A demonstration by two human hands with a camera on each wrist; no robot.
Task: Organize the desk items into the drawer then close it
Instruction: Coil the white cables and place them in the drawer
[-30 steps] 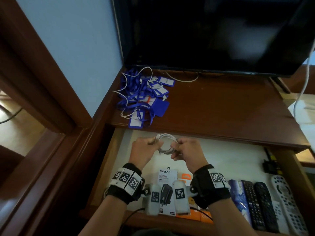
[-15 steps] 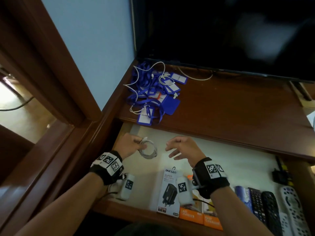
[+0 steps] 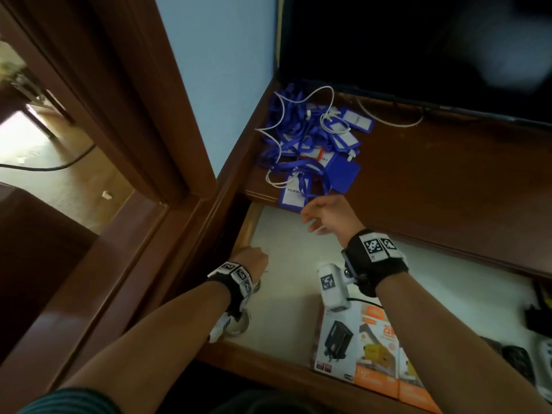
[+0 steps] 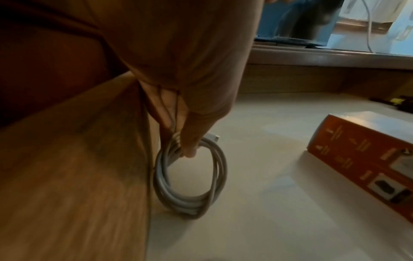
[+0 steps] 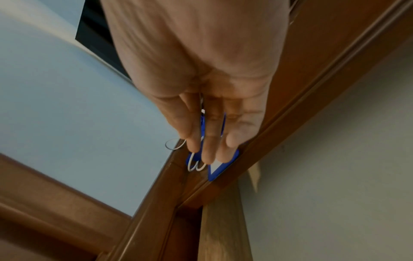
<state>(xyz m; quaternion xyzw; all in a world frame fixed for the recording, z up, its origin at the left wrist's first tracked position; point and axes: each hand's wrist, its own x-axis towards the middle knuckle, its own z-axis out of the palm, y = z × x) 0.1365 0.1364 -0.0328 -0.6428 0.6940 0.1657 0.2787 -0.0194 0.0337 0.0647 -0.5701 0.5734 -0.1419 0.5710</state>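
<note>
Item: coiled cable (image 4: pixel 190 178), grasped in my left hand (image 3: pixel 249 259), set against the drawer (image 4: pixel 73 159) side wall to save room. Right hand (image 3: pixel 327 215), grip released, reaches lanyards (image 3: pixel 310 144) on desk (image 3: pixel 433 186), next to store.

Domestic or lodging room, most likely a bedroom or hotel-type room. Dark varnished wooden counter (image 3: pixel 433 186) fitted into a corner against a pale blue painted wall (image 3: pixel 221 79). Large flat black television screen (image 3: pixel 418 49) stands at the counter's rear. Matching dark wood door frame (image 3: pixel 125 94) to the left, opening onto a wood-toned floor (image 3: pixel 53 162) with a black cable lying across it. Open drawer (image 3: pixel 248 225) under the counter has a pale lined base and holds boxed chargers (image 3: pixel 358 348) and remote controls (image 3: pixel 519 363). A heap of blue lanyards with name tags (image 3: pixel 310 144) lies on the counter.
</note>
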